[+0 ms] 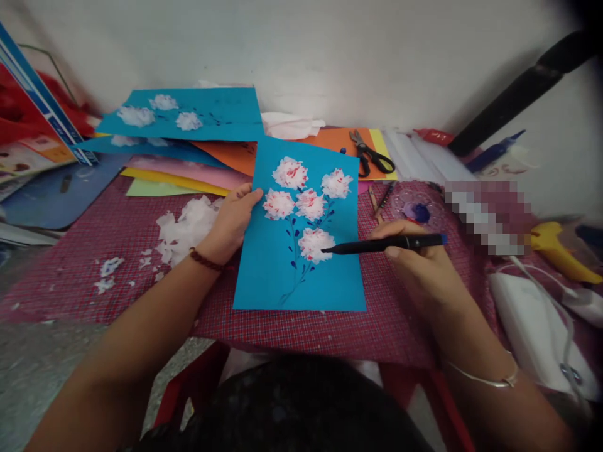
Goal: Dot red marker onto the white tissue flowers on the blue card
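Observation:
A blue sheet of paper [264, 276] lies before me, bearing several white paper flowers [316, 245] with red streaks and dark painted stems and leaves. At its left edge my left hand [238, 210] grips the sheet, thumb on top, the other fingers partly hidden. My right hand [414, 257] is closed around a black marker [377, 245] with a blue end. The marker points left, its dark tip over or touching the lowest flower; I cannot tell which. Torn white paper scraps [181, 232] lie beside my left wrist.
More blue sheets with white flowers [221, 107] lie on coloured papers at the back left. Black-handled scissors [370, 154] rest behind the sheet. A palette with dark paint [417, 210] is at the right, near a white power strip [532, 320]. A checked cloth [282, 326] covers the table.

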Tool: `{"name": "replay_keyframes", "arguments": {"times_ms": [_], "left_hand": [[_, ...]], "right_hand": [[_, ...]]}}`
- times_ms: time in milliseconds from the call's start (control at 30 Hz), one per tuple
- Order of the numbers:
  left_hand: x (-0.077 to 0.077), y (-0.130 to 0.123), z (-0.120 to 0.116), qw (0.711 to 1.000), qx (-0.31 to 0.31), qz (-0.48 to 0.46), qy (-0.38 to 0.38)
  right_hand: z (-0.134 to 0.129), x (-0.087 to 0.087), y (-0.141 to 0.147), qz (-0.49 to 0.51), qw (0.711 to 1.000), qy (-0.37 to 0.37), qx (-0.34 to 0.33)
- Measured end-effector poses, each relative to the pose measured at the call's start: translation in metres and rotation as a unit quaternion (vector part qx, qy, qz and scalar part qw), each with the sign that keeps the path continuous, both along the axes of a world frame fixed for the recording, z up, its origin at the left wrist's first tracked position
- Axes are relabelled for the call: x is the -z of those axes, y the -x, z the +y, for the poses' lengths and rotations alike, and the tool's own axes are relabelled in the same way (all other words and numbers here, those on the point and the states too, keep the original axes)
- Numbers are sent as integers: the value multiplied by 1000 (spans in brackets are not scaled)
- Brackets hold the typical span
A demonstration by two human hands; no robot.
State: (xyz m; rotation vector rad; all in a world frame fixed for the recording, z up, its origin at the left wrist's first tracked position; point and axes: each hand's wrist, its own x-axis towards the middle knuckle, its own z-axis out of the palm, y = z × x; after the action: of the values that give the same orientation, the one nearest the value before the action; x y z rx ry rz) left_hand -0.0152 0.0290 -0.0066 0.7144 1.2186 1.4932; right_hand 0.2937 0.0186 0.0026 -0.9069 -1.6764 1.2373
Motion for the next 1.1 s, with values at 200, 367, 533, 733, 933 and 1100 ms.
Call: {"name": "replay_keyframes", "arguments": {"times_ms": [200, 367, 533, 733, 933, 1100], "left_hand": [[2, 3, 2, 999, -2, 29, 14], [1, 3, 2, 998, -8, 50, 25], [3, 5, 2, 997, -8, 65, 27], [5, 8, 3, 997, -7, 72, 23], [3, 11, 4, 997, 8, 56, 47], [3, 13, 5, 996, 25, 52, 64]], "right_hand": [[5, 4, -1, -50, 997, 9, -56], [8, 6, 0, -66, 996, -11, -59], [5, 3, 4, -64, 994, -11, -84], [9, 2, -3, -53, 996, -17, -73], [12, -1, -10, -38, 997, -22, -63], [12, -2, -12, 1, 999, -4, -39]]}}
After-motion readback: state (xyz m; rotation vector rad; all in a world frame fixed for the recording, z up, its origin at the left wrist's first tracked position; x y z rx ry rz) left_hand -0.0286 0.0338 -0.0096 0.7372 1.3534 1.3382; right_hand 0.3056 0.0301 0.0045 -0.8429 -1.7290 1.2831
